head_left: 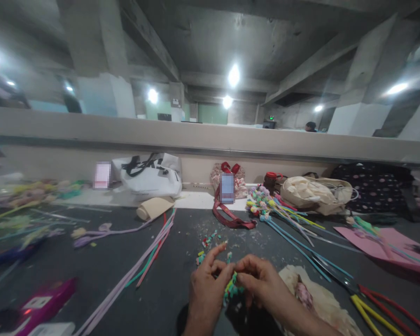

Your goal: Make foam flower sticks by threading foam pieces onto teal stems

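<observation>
My left hand (210, 280) and my right hand (261, 282) meet over the dark table, thumbs and fingertips pinched close together. Between them is something small; the fingertips cover it, so its kind does not show. Green and yellow bits (233, 285) lie just below the fingertips. Past my left hand are more small coloured pieces (210, 239), some red and teal. Beside my right wrist sits a crumpled cream plastic bag (331, 298) with something pinkish in it. Scissors (352, 284) with red and yellow handles lie to the right of that bag.
Long pastel stems (143, 261) lie left. A magenta tool (45, 303) is at lower left. Flower-tipped stems (262, 205) lie back right, near pink paper (381, 242). A white bag (150, 175), a phone (227, 187), a patterned bag (243, 177) and a beige bag (301, 191) line the back.
</observation>
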A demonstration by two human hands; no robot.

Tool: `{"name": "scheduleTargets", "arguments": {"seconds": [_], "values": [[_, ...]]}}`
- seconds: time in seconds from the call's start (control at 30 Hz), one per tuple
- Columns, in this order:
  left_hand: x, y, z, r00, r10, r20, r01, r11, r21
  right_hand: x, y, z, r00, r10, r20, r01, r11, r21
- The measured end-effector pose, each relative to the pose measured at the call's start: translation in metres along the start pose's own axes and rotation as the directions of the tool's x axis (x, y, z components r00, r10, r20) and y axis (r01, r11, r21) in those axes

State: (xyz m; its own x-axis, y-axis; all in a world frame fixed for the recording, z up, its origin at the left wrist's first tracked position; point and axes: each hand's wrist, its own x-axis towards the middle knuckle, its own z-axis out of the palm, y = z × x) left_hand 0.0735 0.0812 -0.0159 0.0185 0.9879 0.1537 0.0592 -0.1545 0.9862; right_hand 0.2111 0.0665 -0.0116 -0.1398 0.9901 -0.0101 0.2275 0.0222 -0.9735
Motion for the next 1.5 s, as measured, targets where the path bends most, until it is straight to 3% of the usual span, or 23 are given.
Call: {"name": "scheduleTargets", "arguments": {"seconds": [0.07,0.17,0.33,0.47,0.6,0.9,1.0,1.1,1.2,1.33,1.4,1.5], "values": [[0.001,0.001,-0.002,0.998,0.023,-0.065,-0.021,0.999,0.041,0.003,0.006,0.003,0.999,0.038,-0.011,-0.038,0.999,0.015],[0.003,0.003,-0.003,0.993,-0.005,-0.122,0.001,1.0,-0.031,0.004,0.01,0.012,0.994,0.087,0.064,-0.09,0.995,0.044],[0.004,0.006,-0.002,0.992,-0.058,-0.112,0.031,0.973,-0.229,0.0,-0.006,0.038,0.974,0.054,0.218,-0.1,0.974,0.205],[0.003,0.006,0.001,0.989,-0.061,-0.133,0.02,0.956,-0.292,0.0,-0.018,0.048,0.978,0.024,0.207,-0.076,0.967,0.245],[0.001,0.008,0.003,0.981,-0.101,-0.163,0.046,0.949,-0.312,0.001,-0.015,0.041,0.984,0.013,0.176,-0.039,0.989,0.144],[-0.006,0.022,-0.003,0.985,-0.169,-0.045,0.15,0.947,-0.286,-0.002,-0.006,0.036,0.987,-0.019,0.161,0.012,0.999,0.041],[-0.004,0.023,-0.012,0.97,-0.241,0.035,0.236,0.899,-0.369,-0.005,-0.011,0.028,0.989,-0.045,0.142,0.051,0.998,-0.037],[0.001,0.025,-0.027,0.945,-0.302,0.125,0.326,0.848,-0.418,-0.007,-0.02,0.008,0.995,-0.084,0.052,0.088,0.993,-0.083],[0.008,0.026,-0.04,0.894,-0.373,0.25,0.449,0.754,-0.479,-0.01,-0.024,-0.014,0.996,-0.081,-0.037,0.077,0.992,-0.098],[0.019,0.028,-0.045,0.843,-0.482,0.238,0.516,0.601,-0.611,-0.017,-0.021,-0.03,1.0,-0.02,-0.009,0.019,0.99,-0.139],[0.023,0.028,-0.046,0.827,-0.495,0.266,0.541,0.573,-0.616,-0.022,-0.017,-0.032,1.0,-0.007,0.016,0.01,0.98,-0.198],[0.026,0.025,-0.053,0.839,-0.489,0.24,0.519,0.583,-0.625,-0.025,-0.009,-0.034,0.997,-0.067,0.035,0.075,0.929,-0.363]]}}
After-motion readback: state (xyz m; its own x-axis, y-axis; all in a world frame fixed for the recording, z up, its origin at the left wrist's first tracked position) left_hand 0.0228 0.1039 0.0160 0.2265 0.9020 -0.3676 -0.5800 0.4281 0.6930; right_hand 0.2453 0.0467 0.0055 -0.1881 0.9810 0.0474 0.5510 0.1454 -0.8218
